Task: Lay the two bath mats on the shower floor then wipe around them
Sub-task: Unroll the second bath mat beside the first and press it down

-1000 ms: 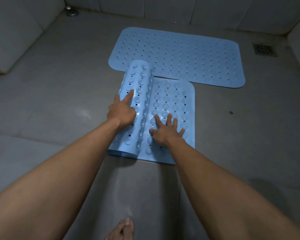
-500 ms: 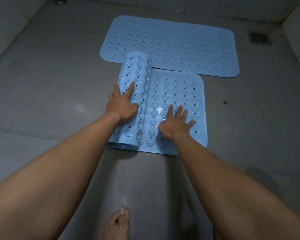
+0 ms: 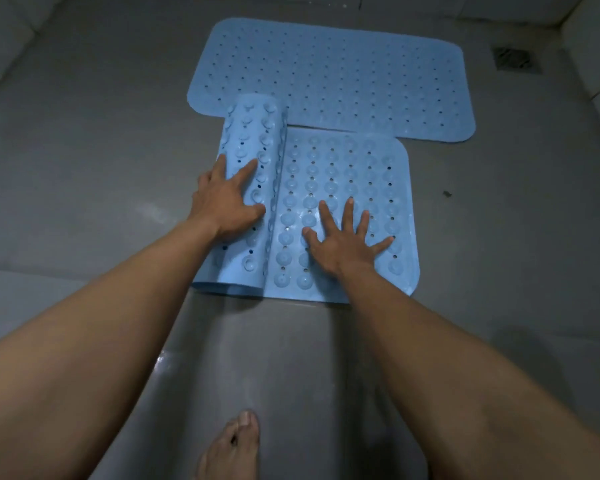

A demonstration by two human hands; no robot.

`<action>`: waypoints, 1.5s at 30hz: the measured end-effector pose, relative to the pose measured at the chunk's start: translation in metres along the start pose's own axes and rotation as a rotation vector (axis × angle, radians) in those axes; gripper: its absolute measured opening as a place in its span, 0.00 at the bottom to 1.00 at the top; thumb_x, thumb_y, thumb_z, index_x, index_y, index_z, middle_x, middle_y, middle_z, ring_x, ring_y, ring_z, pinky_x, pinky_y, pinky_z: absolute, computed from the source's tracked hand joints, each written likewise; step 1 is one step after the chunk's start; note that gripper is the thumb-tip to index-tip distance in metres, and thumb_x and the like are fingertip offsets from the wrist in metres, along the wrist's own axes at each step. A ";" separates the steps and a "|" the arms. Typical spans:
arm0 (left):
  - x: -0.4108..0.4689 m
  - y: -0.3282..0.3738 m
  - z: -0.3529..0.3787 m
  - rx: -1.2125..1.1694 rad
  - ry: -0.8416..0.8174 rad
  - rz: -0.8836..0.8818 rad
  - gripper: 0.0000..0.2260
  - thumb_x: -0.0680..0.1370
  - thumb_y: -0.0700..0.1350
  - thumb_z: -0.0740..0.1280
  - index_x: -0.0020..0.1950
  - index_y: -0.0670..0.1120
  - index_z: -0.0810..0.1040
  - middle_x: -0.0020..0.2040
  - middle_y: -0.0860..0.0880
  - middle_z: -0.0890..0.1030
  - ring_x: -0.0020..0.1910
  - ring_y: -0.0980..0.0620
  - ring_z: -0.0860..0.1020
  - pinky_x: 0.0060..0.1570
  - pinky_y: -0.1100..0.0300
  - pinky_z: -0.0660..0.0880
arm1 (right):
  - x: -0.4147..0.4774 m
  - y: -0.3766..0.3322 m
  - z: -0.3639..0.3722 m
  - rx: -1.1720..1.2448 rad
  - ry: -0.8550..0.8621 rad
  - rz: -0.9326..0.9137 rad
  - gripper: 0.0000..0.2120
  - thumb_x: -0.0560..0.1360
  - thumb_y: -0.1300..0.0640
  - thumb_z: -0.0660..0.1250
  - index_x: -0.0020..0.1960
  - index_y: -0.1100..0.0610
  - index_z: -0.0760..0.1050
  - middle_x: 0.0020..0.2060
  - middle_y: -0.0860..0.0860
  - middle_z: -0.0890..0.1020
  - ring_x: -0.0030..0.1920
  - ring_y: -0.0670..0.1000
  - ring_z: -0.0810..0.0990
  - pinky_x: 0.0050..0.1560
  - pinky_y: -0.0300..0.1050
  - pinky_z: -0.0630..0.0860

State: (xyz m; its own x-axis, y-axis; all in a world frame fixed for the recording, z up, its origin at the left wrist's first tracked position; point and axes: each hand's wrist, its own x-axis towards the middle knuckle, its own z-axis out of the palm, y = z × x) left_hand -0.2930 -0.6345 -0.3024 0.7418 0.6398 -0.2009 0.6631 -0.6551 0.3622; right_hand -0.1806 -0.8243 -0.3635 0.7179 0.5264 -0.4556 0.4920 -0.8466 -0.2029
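A blue perforated bath mat (image 3: 333, 74) lies flat on the grey shower floor at the back. In front of it a second blue mat (image 3: 354, 174) is partly unrolled, suction cups facing up, its far edge overlapping the first mat's near edge. Its left part is still a roll (image 3: 253, 133). My left hand (image 3: 227, 202) rests on that roll with the fingers stretched out. My right hand (image 3: 343, 242) presses flat on the unrolled part, fingers spread.
A square floor drain (image 3: 513, 58) sits at the back right corner. Tiled walls (image 3: 596, 43) rise along the right, back and left. My bare foot (image 3: 231, 448) stands on the wet floor near the bottom edge.
The roll has been pushed leftward, so more of the second mat lies flat. My right hand has slid right over the flattened part and spread its fingers wider.
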 end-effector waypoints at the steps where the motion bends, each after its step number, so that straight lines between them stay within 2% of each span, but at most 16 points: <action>1: 0.001 0.002 0.001 -0.023 -0.014 -0.007 0.37 0.74 0.57 0.67 0.80 0.61 0.53 0.81 0.43 0.48 0.77 0.36 0.52 0.74 0.40 0.57 | -0.001 0.005 -0.001 0.000 -0.006 0.008 0.33 0.76 0.26 0.40 0.76 0.32 0.34 0.77 0.47 0.29 0.78 0.58 0.31 0.63 0.82 0.33; 5: 0.004 0.015 0.009 0.031 -0.029 0.019 0.34 0.78 0.60 0.59 0.81 0.58 0.48 0.82 0.43 0.45 0.79 0.37 0.49 0.75 0.38 0.54 | -0.006 0.030 -0.003 0.013 0.014 0.063 0.33 0.76 0.26 0.40 0.76 0.32 0.34 0.78 0.47 0.30 0.78 0.59 0.31 0.64 0.82 0.34; 8: 0.004 0.023 0.012 0.077 -0.064 0.032 0.40 0.76 0.70 0.58 0.81 0.59 0.44 0.82 0.44 0.42 0.79 0.38 0.48 0.75 0.39 0.53 | -0.008 0.033 -0.009 0.042 0.017 0.116 0.32 0.78 0.30 0.44 0.78 0.35 0.37 0.78 0.50 0.32 0.77 0.63 0.32 0.66 0.81 0.35; 10: 0.003 0.027 0.013 0.081 -0.091 0.022 0.42 0.75 0.68 0.62 0.81 0.58 0.42 0.81 0.44 0.40 0.79 0.37 0.48 0.75 0.38 0.54 | -0.006 0.021 -0.011 0.049 0.022 0.088 0.32 0.80 0.33 0.46 0.79 0.39 0.39 0.79 0.53 0.33 0.77 0.63 0.33 0.67 0.79 0.36; 12: 0.002 0.028 0.012 0.061 -0.090 -0.007 0.41 0.77 0.62 0.64 0.81 0.58 0.41 0.81 0.43 0.39 0.79 0.36 0.47 0.75 0.38 0.54 | -0.002 0.010 -0.010 0.063 -0.024 0.032 0.35 0.78 0.30 0.47 0.79 0.39 0.38 0.78 0.54 0.32 0.77 0.63 0.31 0.67 0.79 0.35; 17: 0.002 0.022 0.009 0.162 -0.043 0.016 0.33 0.79 0.51 0.59 0.80 0.63 0.46 0.81 0.44 0.40 0.79 0.37 0.45 0.74 0.35 0.52 | 0.001 0.015 -0.007 0.058 -0.063 -0.001 0.41 0.73 0.24 0.49 0.78 0.36 0.35 0.77 0.52 0.29 0.77 0.61 0.29 0.67 0.78 0.33; 18: 0.002 0.019 0.009 0.169 -0.046 0.021 0.30 0.80 0.51 0.57 0.80 0.62 0.48 0.82 0.45 0.40 0.79 0.37 0.44 0.74 0.34 0.52 | 0.000 0.018 -0.008 0.064 -0.059 -0.007 0.41 0.73 0.24 0.49 0.78 0.36 0.35 0.77 0.52 0.29 0.77 0.60 0.30 0.68 0.77 0.33; 20: 0.001 0.015 0.008 0.145 -0.053 0.001 0.26 0.83 0.57 0.53 0.80 0.61 0.50 0.82 0.45 0.41 0.80 0.38 0.43 0.74 0.34 0.51 | 0.000 0.020 -0.010 0.063 -0.061 -0.015 0.40 0.74 0.24 0.49 0.78 0.36 0.35 0.77 0.51 0.29 0.77 0.59 0.30 0.69 0.76 0.33; 23: -0.001 0.012 0.007 0.134 -0.073 -0.040 0.33 0.80 0.66 0.56 0.80 0.61 0.46 0.81 0.46 0.38 0.80 0.39 0.41 0.74 0.33 0.51 | 0.000 0.024 -0.014 0.042 -0.072 -0.027 0.41 0.73 0.24 0.49 0.78 0.36 0.35 0.77 0.51 0.29 0.77 0.58 0.30 0.69 0.75 0.33; 26: -0.002 0.008 0.006 0.102 -0.071 -0.086 0.36 0.79 0.63 0.61 0.81 0.61 0.43 0.81 0.45 0.37 0.79 0.38 0.42 0.73 0.32 0.53 | 0.001 0.034 -0.015 0.028 -0.074 -0.031 0.41 0.74 0.24 0.49 0.78 0.36 0.35 0.78 0.53 0.30 0.78 0.57 0.31 0.70 0.73 0.34; 30: -0.003 0.003 0.002 0.110 -0.066 -0.139 0.33 0.81 0.55 0.59 0.81 0.61 0.44 0.81 0.45 0.37 0.79 0.35 0.43 0.73 0.31 0.51 | -0.001 0.040 -0.018 0.005 -0.074 0.009 0.39 0.76 0.28 0.50 0.79 0.39 0.35 0.78 0.55 0.32 0.78 0.58 0.32 0.72 0.73 0.37; 33: -0.002 -0.004 0.002 0.238 -0.088 -0.102 0.30 0.82 0.50 0.56 0.81 0.60 0.46 0.81 0.46 0.37 0.79 0.36 0.40 0.72 0.29 0.47 | -0.003 0.024 -0.019 0.012 -0.033 0.061 0.39 0.79 0.33 0.52 0.80 0.45 0.34 0.79 0.56 0.34 0.78 0.62 0.34 0.72 0.74 0.38; 35: -0.001 -0.009 0.007 0.273 -0.112 -0.100 0.28 0.83 0.55 0.55 0.81 0.60 0.48 0.81 0.45 0.37 0.79 0.37 0.39 0.72 0.30 0.45 | -0.003 0.006 -0.018 0.006 -0.008 0.004 0.39 0.79 0.34 0.51 0.80 0.45 0.35 0.79 0.57 0.34 0.78 0.61 0.34 0.72 0.74 0.37; 38: 0.001 -0.018 0.014 0.328 -0.160 -0.105 0.33 0.80 0.64 0.57 0.81 0.59 0.46 0.81 0.44 0.36 0.78 0.37 0.36 0.72 0.30 0.43 | 0.001 -0.020 -0.014 0.048 -0.064 -0.035 0.40 0.76 0.27 0.49 0.79 0.41 0.37 0.78 0.55 0.32 0.78 0.61 0.33 0.69 0.76 0.36; 41: -0.001 -0.028 0.017 0.417 -0.160 -0.069 0.35 0.80 0.63 0.58 0.81 0.58 0.44 0.80 0.44 0.35 0.78 0.37 0.35 0.72 0.29 0.42 | 0.004 -0.029 -0.005 0.048 -0.099 0.008 0.43 0.72 0.23 0.48 0.78 0.38 0.34 0.77 0.53 0.28 0.77 0.61 0.29 0.66 0.79 0.35; 45: 0.000 -0.038 0.015 0.405 -0.172 -0.083 0.33 0.81 0.60 0.57 0.81 0.58 0.43 0.80 0.44 0.33 0.78 0.37 0.33 0.72 0.29 0.41 | 0.001 -0.025 0.003 0.024 -0.059 0.011 0.42 0.72 0.22 0.45 0.77 0.37 0.32 0.76 0.51 0.27 0.77 0.60 0.29 0.66 0.81 0.36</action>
State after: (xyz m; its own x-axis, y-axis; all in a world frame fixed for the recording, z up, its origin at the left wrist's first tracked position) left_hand -0.3167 -0.6155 -0.3296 0.6677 0.6430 -0.3752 0.6813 -0.7309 -0.0400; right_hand -0.1938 -0.8026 -0.3614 0.6927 0.5118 -0.5081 0.4717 -0.8545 -0.2175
